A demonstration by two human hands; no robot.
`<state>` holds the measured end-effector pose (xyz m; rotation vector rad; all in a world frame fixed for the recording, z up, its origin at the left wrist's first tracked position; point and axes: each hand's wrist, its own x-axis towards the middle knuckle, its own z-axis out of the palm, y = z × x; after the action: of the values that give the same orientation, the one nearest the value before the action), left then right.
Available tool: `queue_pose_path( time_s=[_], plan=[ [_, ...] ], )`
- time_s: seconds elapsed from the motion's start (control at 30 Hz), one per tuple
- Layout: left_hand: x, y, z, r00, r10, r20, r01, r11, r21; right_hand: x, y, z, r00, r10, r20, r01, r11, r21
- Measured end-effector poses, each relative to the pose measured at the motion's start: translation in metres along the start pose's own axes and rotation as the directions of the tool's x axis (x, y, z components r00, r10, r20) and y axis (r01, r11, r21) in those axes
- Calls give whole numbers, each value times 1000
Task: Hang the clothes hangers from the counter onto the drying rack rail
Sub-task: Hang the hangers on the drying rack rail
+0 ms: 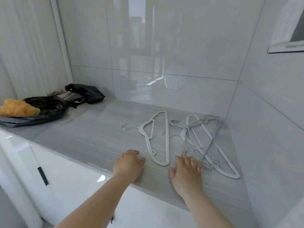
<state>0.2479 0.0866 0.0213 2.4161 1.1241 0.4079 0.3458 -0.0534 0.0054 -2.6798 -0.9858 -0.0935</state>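
Both hands lie flat and empty near the front edge of the counter (92,137): the left hand (128,165) just left of a single white hanger (166,142), the right hand (187,171) beside, perhaps touching, a tangled pile of hangers (212,143) toward the right corner. Black bags (54,106) sit at the back left.

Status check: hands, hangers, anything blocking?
Left hand and right hand open, flat on the counter, no grip yet. Single hanger between them, tangled hanger pile at right. Nothing blocking; rail not in view.
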Motion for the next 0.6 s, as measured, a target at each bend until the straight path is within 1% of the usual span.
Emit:
queue_pose_path(
  time_s=[0.1, 0.23, 0.3, 0.4, 0.53, 0.6],
  plan=[
    [31, 12, 12, 998, 47, 38, -51, 993, 108, 2, 0, 4, 1000, 7, -13, -7, 1000, -15],
    [63, 25, 22, 995, 16, 102, -37, 979, 199, 3, 0, 3, 1000, 17, -11, -18, 1000, -22],
    [71, 27, 26, 994, 27, 102, -48, 976, 214, 2, 1, 3, 1000, 20, -12, -21, 1000, -18],
    [78, 25, 28, 995, 40, 92, -56, 982, 183, 1, 0, 3, 1000, 24, -20, -24, 1000, -17],
    [91, 17, 17, 996, -12, 92, 9, 1000, 30, 1, 1, 3, 1000, 25, -19, -26, 999, -22],
    [98, 10, 9, 995, -52, 89, 48, 998, 44, 1, 1, 2, 1000, 24, -20, -24, 1000, -20]
  ],
)
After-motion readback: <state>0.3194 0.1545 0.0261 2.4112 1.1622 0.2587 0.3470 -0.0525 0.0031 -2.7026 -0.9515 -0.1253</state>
